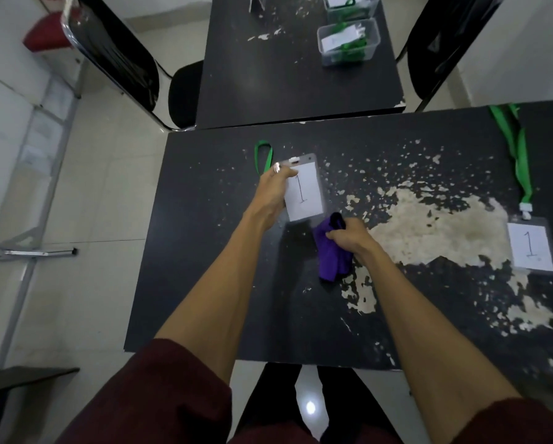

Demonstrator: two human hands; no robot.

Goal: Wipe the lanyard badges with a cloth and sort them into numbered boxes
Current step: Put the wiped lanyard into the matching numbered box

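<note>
My left hand grips the left edge of a clear badge holding a white card marked 1, above the near black table. Its green lanyard loops out behind my fingers. My right hand clutches a bunched purple cloth just below and right of that badge, not touching it. A second badge marked 1 lies flat at the table's right edge, its green lanyard trailing toward the far edge.
On the far black table stand two clear plastic boxes, the nearer box and the farther box, each with badges and green lanyards inside. Black chairs, a left chair and a right chair, flank it. The near tabletop's surface is badly peeled at right.
</note>
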